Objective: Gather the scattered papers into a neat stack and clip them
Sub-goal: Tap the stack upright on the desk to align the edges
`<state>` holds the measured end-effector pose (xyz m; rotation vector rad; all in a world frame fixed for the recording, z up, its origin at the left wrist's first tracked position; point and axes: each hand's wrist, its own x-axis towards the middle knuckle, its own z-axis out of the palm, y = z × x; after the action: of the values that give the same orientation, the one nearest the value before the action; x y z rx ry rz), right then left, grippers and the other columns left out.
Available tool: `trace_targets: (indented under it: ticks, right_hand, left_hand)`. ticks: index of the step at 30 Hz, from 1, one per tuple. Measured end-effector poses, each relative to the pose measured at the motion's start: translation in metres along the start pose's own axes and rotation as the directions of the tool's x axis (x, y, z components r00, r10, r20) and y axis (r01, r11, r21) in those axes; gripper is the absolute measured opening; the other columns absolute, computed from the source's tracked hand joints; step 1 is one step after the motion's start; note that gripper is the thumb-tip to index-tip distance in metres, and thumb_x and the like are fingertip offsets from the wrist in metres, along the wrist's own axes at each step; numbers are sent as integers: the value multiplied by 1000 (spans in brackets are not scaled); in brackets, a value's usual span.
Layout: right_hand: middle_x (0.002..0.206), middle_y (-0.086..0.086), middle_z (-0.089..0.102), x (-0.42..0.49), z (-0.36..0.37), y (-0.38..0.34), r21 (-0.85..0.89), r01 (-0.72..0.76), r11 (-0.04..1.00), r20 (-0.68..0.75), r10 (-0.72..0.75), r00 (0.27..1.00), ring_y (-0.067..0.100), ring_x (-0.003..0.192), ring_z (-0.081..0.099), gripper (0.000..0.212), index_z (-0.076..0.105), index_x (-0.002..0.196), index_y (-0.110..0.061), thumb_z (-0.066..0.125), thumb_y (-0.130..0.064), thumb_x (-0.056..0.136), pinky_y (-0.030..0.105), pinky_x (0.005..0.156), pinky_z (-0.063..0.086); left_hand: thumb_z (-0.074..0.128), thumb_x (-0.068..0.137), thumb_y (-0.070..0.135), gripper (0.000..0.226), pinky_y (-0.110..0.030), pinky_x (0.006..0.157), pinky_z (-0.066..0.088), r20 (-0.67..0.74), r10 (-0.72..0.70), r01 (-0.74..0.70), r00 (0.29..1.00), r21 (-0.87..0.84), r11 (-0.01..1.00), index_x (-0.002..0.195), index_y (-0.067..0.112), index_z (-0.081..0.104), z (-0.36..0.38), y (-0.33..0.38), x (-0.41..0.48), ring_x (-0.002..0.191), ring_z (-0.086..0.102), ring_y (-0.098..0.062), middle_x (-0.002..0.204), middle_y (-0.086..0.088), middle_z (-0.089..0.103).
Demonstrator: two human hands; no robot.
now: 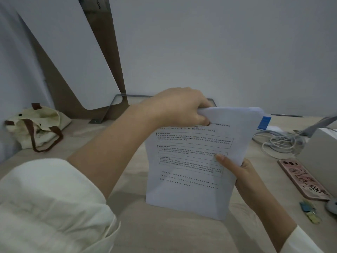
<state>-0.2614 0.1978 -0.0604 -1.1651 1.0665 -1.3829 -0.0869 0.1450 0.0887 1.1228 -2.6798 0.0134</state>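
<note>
- The stack of papers (pixel 197 161) is held upright above the table (pixel 164 230), printed side toward the camera, its lower edge close to the tabletop; contact between that edge and the surface cannot be confirmed.
- Left hand (pixel 180 106) is clenched on the top left corner of the stack, thumb on the printed face, remaining fingers wrapped over the upper edge. The paper bends slightly at this corner.
- Right hand (pixel 242 178) grasps the stack's right edge at about mid-height, thumb (pixel 223 159) pressed flat on the front sheet, palm and other fingers behind the paper.
- The bulk of the stack hangs below the left-hand grip and extends to the left of the right-hand grip.
- A blue tab (pixel 264 122) protrudes past the stack's upper right corner; what it belongs to cannot be determined.
- Right of the stack: a coil of white cables (pixel 279 143), and a phone in a pink case (pixel 303 179) lying flat on the table.
- Far left of the stack: a cream tote bag (pixel 36 126) with brown handles, resting on the table near the wall.
</note>
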Motion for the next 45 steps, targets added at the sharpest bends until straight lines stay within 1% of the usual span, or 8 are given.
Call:
trace_targets:
  ticks: [5,9,11,14,21,27,31,45]
  right_hand:
    - [100,-1,76,-2,-17,11,-188,-154,970,55,167,984,17,88,72,43,71,102,-17,77,-37,64,21,66,57]
    - [94,4,76,-4,-47,11,-200,-210,957,-19,210,977,19,82,73,82,73,94,-11,86,-57,27,20,60,56]
    - [96,6,76,-1,-57,9,-29,-186,982,-44,185,982,16,81,72,79,68,99,-11,89,-48,33,22,62,58]
    - [108,9,71,4,-54,13,152,-155,976,-36,162,986,16,86,72,35,63,104,-12,63,-21,70,27,69,60]
    - [101,-4,75,22,-39,19,19,-57,998,-23,57,998,15,90,71,26,74,91,-25,61,-14,72,30,75,59]
    - [101,-5,75,24,-47,43,-158,-157,975,46,166,985,16,91,71,43,76,92,-27,85,-37,51,21,66,57]
    - [96,-7,76,26,-51,35,-69,-132,989,28,134,991,12,86,72,30,69,95,-24,62,-12,68,22,67,58]
    - [93,-4,76,25,-52,49,-60,-192,980,42,195,980,13,84,72,18,79,78,-27,68,-21,66,19,65,57]
  left_hand:
    - [48,93,39,20,-30,61,27,-275,7,5,961,44,999,87,21,56,7,-19,-17,72,40,-18,64,10,43]
    - [54,88,41,31,-35,63,43,-426,-177,39,887,-313,949,89,13,65,13,-53,-38,68,56,-21,76,-4,64]
    - [57,89,35,24,-27,63,49,-430,-298,60,852,-486,872,93,14,68,24,-65,-47,68,62,-12,81,-4,69]
    - [59,88,25,9,-10,57,51,-351,-494,54,795,-772,634,87,29,67,55,-76,-60,66,67,4,71,14,72]
    - [63,82,27,15,-24,64,59,-75,-703,92,707,-976,196,96,25,69,129,-92,-94,78,73,-12,92,5,76]
    - [83,35,60,66,-20,65,57,229,-540,312,810,-948,65,92,27,74,165,-110,-120,89,72,-17,99,3,76]
    - [81,50,47,49,-21,70,57,176,-531,215,829,-977,13,94,25,75,164,-113,-114,92,71,-15,106,1,74]
    - [88,32,54,66,-21,71,57,275,-490,255,827,-961,-108,91,28,77,193,-109,-122,97,70,-17,105,2,74]
